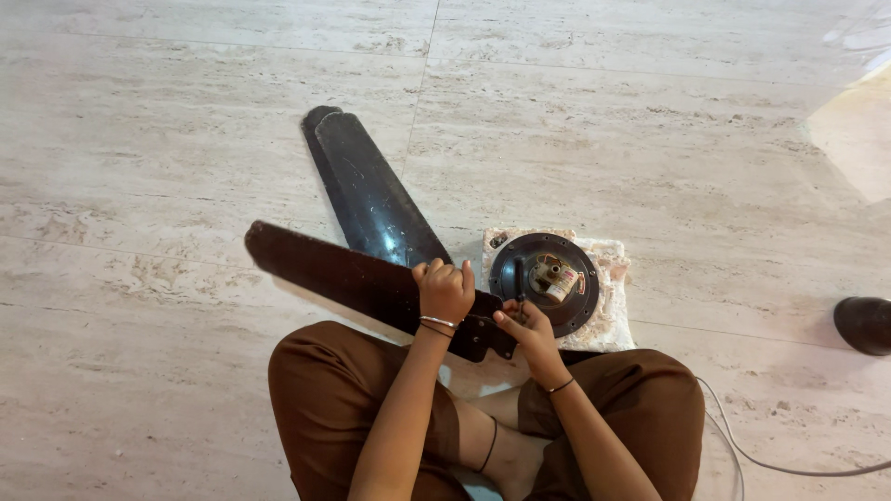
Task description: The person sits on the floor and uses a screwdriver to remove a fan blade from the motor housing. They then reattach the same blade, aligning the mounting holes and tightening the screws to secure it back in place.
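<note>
I sit cross-legged on a stone floor. My left hand (445, 289) grips a long dark brown fan blade (334, 271) near its metal bracket end, holding it across my knees. My right hand (525, 327) pinches a thin dark tool or screw at the bracket (484, 338), right beside the round black fan motor (544, 281). The motor lies on a pale cloth (613, 306). Two more dark blades (367, 190) lie stacked on the floor behind, pointing away to the upper left.
A black rounded object (863, 324) sits at the right edge. A thin white cable (770, 459) curves over the floor by my right knee. Pale marble tiles (167, 139) spread all around.
</note>
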